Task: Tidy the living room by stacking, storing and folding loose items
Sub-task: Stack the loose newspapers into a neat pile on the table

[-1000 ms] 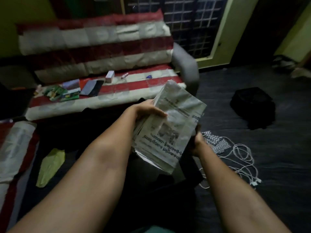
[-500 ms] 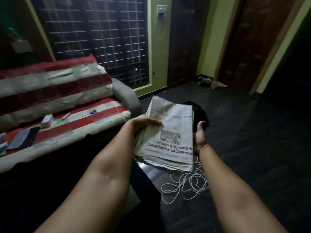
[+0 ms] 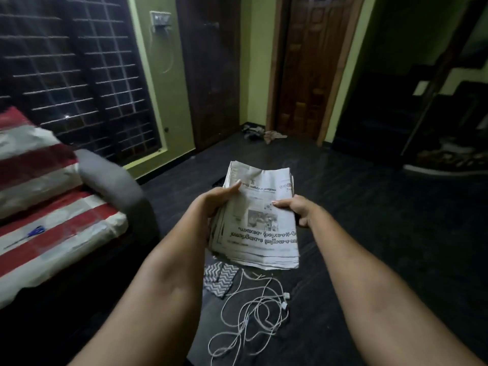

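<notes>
We hold the stack of newspapers (image 3: 257,217) in the air with both hands, left hand (image 3: 216,202) and right hand (image 3: 297,208), fingers curled around its sides. The papers look neat but not put away. The white cable (image 3: 253,313) and zigzag cloth (image 3: 220,277) lie on the floor (image 3: 369,220), and scissors (image 3: 33,232) on the sofa (image 3: 66,228).

Matt, creased paper newspapers (image 3: 260,215); striped cloth sofa cover (image 3: 52,207) at left; dark, faintly glossy floor (image 3: 369,220); carved wooden door (image 3: 303,70) far.

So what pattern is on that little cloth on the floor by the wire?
Black-and-white zigzags on the little cloth, seen best in the head view.
</notes>
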`<act>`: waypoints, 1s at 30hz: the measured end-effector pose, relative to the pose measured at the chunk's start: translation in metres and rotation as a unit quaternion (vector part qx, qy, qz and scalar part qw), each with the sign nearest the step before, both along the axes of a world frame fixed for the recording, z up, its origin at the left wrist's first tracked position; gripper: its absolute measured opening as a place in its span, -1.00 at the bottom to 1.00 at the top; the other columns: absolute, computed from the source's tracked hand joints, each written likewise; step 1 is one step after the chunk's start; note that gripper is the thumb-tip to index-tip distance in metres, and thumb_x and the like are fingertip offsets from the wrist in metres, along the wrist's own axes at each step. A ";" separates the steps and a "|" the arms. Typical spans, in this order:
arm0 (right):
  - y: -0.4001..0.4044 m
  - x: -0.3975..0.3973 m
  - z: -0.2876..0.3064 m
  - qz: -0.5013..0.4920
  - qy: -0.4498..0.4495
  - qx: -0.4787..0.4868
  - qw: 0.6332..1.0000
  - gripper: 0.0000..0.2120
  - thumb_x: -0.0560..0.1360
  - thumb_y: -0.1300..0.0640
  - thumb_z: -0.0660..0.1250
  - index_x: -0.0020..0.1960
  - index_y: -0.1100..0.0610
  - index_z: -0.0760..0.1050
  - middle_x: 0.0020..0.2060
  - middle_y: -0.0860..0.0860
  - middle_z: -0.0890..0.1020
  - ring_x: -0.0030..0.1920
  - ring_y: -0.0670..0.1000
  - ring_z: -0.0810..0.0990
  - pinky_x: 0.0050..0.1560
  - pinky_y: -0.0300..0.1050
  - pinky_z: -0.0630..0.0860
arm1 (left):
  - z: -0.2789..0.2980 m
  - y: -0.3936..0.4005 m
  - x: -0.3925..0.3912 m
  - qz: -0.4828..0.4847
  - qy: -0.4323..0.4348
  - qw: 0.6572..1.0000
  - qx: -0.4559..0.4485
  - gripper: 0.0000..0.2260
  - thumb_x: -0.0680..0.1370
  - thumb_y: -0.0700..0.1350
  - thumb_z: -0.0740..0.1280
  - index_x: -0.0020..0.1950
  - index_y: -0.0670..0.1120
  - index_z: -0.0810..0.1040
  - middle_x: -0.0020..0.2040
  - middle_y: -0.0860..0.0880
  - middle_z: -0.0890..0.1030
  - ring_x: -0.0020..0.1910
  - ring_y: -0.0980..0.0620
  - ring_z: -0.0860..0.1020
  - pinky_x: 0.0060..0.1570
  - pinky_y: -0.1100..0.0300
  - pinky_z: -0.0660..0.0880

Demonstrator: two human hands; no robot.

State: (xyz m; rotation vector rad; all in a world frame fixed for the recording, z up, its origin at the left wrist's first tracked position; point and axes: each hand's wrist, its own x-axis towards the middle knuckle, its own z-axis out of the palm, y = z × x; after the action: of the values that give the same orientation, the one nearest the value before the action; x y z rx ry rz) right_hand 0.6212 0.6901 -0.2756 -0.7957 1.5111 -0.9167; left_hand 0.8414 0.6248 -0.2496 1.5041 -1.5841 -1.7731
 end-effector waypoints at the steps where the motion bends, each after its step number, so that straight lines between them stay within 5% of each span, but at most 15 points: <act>1: -0.009 -0.012 0.002 -0.009 -0.002 0.002 1.000 -0.75 0.46 0.28 0.39 0.12 0.30 0.53 -0.11 0.21 0.68 -0.19 0.15 0.68 -0.12 0.10 0.63 | -0.002 -0.013 -0.014 0.012 0.011 1.000 -0.014 -0.44 0.52 0.23 0.29 0.24 -0.23 0.52 -0.04 -0.19 0.65 -0.17 -0.14 0.64 -0.19 0.05 0.59; 5: -0.039 -0.058 0.001 -0.036 -0.038 0.017 0.998 -0.82 0.51 0.11 0.35 0.05 0.18 0.56 -0.08 0.17 0.66 -0.11 0.15 0.66 -0.10 0.03 0.60 | -0.016 -0.055 -0.063 0.025 0.015 0.999 -0.040 -0.53 0.53 0.13 0.33 0.17 -0.26 0.54 -0.13 -0.16 0.64 -0.26 -0.10 0.62 -0.32 0.12 0.58; 11: -0.091 -0.138 -0.007 -0.029 -0.034 0.053 0.998 -0.85 0.53 0.07 0.34 -0.08 0.16 0.56 -0.35 0.09 0.69 -0.35 0.04 0.69 -0.33 -0.09 0.62 | -0.030 -0.119 -0.149 0.039 0.034 0.999 -0.011 -0.60 0.52 0.10 0.37 0.07 -0.24 0.58 -0.09 -0.20 0.66 -0.24 -0.15 0.62 -0.11 -0.02 0.61; 14: -0.130 -0.189 -0.015 -0.033 -0.009 0.066 0.997 -0.84 0.55 0.07 0.32 -0.09 0.17 0.54 -0.36 0.09 0.69 -0.25 0.08 0.67 -0.15 -0.01 0.61 | -0.040 -0.157 -0.200 0.058 0.044 0.997 -0.008 -0.56 0.50 0.13 0.38 0.11 -0.24 0.59 0.01 -0.24 0.66 -0.08 -0.22 0.64 0.07 -0.15 0.56; 18: -0.195 -0.265 -0.019 -0.001 0.065 0.096 0.993 -0.78 0.51 0.01 0.36 -0.02 0.17 0.52 -0.09 0.12 0.67 0.01 0.14 0.63 0.14 0.12 0.53 | -0.047 -0.207 -0.273 0.076 0.034 0.997 -0.002 -0.53 0.48 0.15 0.39 0.12 -0.24 0.58 0.02 -0.24 0.66 0.00 -0.25 0.64 0.08 -0.19 0.55; 23: -0.272 -0.337 0.013 0.030 0.106 0.093 0.990 -0.81 0.58 0.09 0.29 -0.10 0.21 0.45 -0.37 0.08 0.65 -0.32 0.04 0.61 -0.35 -0.08 0.54 | -0.035 -0.266 -0.347 0.110 0.016 0.994 0.001 -0.46 0.49 0.18 0.37 0.18 -0.27 0.54 0.04 -0.22 0.64 -0.05 -0.21 0.63 0.07 -0.12 0.56; 30: -0.403 -0.393 0.012 0.096 0.079 0.081 0.989 -0.83 0.57 0.11 0.30 -0.03 0.24 0.45 -0.18 0.15 0.62 -0.19 0.10 0.62 -0.11 0.09 0.58 | -0.022 -0.365 -0.398 0.175 -0.021 0.984 0.002 -0.43 0.48 0.26 0.33 0.18 -0.23 0.52 -0.01 -0.19 0.64 -0.20 -0.15 0.62 -0.11 0.01 0.55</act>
State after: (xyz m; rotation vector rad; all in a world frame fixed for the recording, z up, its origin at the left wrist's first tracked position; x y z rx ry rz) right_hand 0.2281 0.2874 -0.2636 -0.8939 1.5924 -0.5902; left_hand 0.4430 0.2603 -0.2718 1.7080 -1.2386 -1.5574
